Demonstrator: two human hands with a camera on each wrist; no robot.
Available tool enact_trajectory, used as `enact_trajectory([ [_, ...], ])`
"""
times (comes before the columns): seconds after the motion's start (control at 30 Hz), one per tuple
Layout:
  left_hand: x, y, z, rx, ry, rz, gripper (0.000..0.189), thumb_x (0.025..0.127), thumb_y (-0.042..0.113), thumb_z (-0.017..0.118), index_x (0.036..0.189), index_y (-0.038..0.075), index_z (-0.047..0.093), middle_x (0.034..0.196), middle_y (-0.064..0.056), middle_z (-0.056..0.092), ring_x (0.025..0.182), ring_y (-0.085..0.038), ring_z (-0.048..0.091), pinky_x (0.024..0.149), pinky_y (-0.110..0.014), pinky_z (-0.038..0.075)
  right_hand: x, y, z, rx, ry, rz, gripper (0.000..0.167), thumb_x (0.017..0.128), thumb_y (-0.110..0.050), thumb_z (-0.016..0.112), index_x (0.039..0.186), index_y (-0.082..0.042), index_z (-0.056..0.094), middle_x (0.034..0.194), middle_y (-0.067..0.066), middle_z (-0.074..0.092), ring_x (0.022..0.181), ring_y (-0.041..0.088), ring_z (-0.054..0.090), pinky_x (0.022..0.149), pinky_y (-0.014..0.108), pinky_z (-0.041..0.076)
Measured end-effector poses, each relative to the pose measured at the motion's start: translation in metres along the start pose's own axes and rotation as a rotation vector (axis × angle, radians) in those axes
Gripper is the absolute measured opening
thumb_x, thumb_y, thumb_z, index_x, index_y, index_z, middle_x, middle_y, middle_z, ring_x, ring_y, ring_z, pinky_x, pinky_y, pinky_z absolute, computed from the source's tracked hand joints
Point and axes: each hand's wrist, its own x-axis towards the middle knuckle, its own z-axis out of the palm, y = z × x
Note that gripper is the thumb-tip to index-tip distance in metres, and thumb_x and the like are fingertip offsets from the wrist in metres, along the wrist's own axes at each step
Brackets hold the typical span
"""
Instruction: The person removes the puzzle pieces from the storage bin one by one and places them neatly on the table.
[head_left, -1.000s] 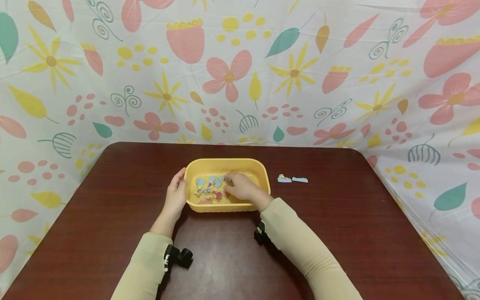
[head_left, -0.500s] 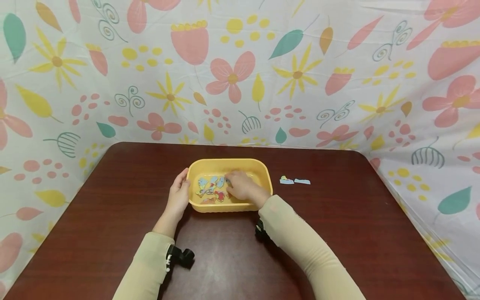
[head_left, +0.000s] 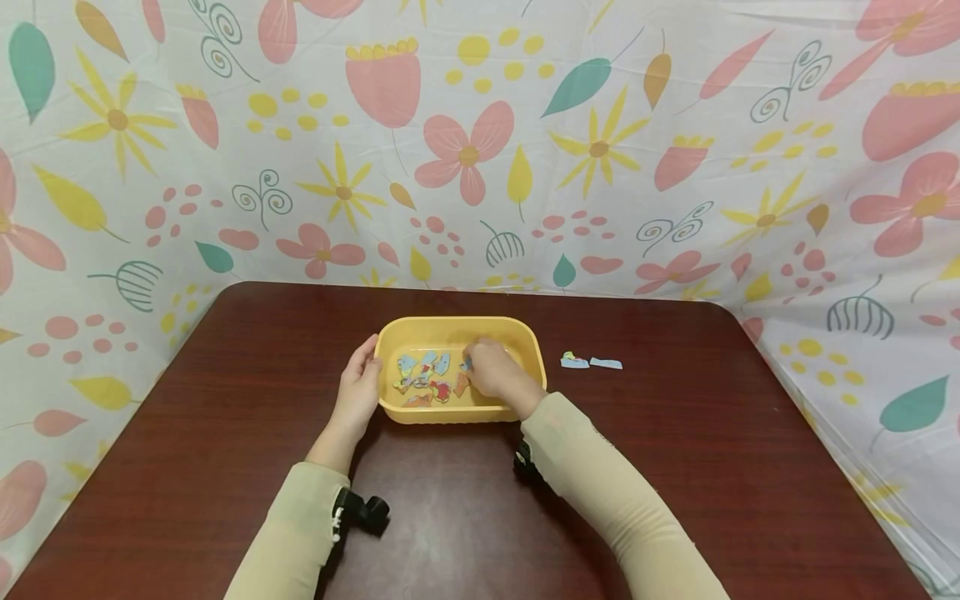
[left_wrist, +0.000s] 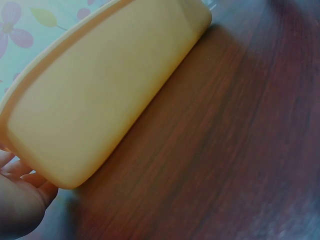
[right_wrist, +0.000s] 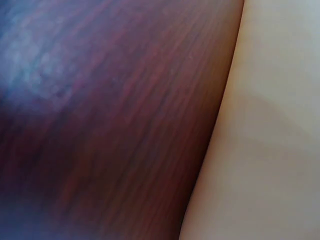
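The left hand (head_left: pixel 357 387) holds the left end of the yellow tray (head_left: pixel 453 415); the left wrist view adds the tray's long outer side, its base along the wood. The tray lies near the table (head_left: pixel 450 500)'s far edge, long axis running left to right. Flat coloured pieces (head_left: pixel 441 391) lie inside, mostly left. Apart from the left, the right hand (head_left: pixel 495 371), visible only from the head, reaches in; whether its fingers clamp a piece I cannot tell. Further right, two pale-blue pieces (head_left: pixel 574 362) lie in line, with tabletop stretching beyond them.

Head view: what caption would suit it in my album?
Left hand touching a yellow tray, right hand inside it beside colorful pieces.
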Motion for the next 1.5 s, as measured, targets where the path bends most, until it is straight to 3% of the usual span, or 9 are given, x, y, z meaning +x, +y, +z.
enact_trajectory([
  [0.17,-0.001,0.0,-0.001,0.006,-0.006,-0.003,0.047,0.102,0.014,0.033,0.148,0.009,0.03,0.153,-0.014,0.028,0.142,-0.025,0.026,0.115,-0.041,0.028,0.001,0.0,0.0,0.009,-0.026,0.025,0.014,0.093,-0.012,0.058,0.086,-0.004,0.067,0.086,0.009,0.061,0.084,0.023,0.05,0.075,0.034,0.042],
  [0.33,-0.002,0.0,-0.002,0.018,-0.01,-0.005,0.047,0.102,0.013,0.033,0.148,0.01,0.029,0.153,-0.015,0.029,0.141,-0.027,0.027,0.114,-0.043,0.029,0.0,0.0,0.0,0.014,-0.049,0.047,0.015,0.093,-0.014,0.059,0.099,-0.002,0.066,0.099,0.011,0.065,0.101,0.028,0.054,0.091,0.038,0.045],
  [0.47,-0.002,0.001,-0.001,0.018,-0.01,-0.006,0.047,0.102,0.014,0.033,0.148,0.01,0.029,0.153,-0.015,0.028,0.141,-0.027,0.027,0.114,-0.043,0.029,-0.002,0.0,-0.001,0.005,-0.055,0.054,0.013,0.092,-0.014,0.061,0.096,-0.003,0.064,0.098,0.009,0.064,0.104,0.029,0.052,0.097,0.039,0.041],
  [0.73,-0.002,0.0,-0.001,0.012,-0.009,-0.004,0.047,0.102,0.013,0.033,0.148,0.009,0.029,0.153,-0.015,0.028,0.141,-0.027,0.027,0.114,-0.044,0.029,-0.004,-0.001,-0.004,0.076,-0.094,0.097,0.014,0.09,-0.017,0.065,0.094,-0.007,0.055,0.09,0.007,0.057,0.086,0.023,0.05,0.079,0.033,0.043],
  [0.93,-0.002,0.0,-0.001,0.01,-0.017,-0.005,0.047,0.102,0.014,0.032,0.149,0.01,0.028,0.153,-0.015,0.027,0.141,-0.028,0.027,0.114,-0.044,0.029,-0.004,0.004,-0.006,0.197,-0.101,0.121,0.008,0.091,-0.004,0.056,0.099,-0.007,0.055,0.088,0.008,0.057,0.071,0.018,0.046,0.066,0.027,0.039],
  [1.3,-0.001,0.0,0.0,0.0,-0.013,0.006,0.047,0.102,0.013,0.033,0.148,0.008,0.029,0.153,-0.015,0.028,0.141,-0.027,0.027,0.114,-0.043,0.029,-0.012,0.019,-0.016,0.46,-0.05,0.165,0.018,0.088,-0.007,0.063,0.105,-0.003,0.064,0.093,0.009,0.055,0.072,0.018,0.045,0.06,0.025,0.039],
  [1.5,-0.002,0.0,0.0,0.002,-0.021,0.005,0.047,0.102,0.015,0.032,0.149,0.01,0.028,0.154,-0.015,0.027,0.142,-0.028,0.026,0.114,-0.043,0.029,-0.014,0.027,-0.019,0.511,-0.016,0.143,0.02,0.087,-0.009,0.064,0.106,-0.004,0.065,0.093,0.01,0.056,0.072,0.018,0.049,0.06,0.025,0.044],
])
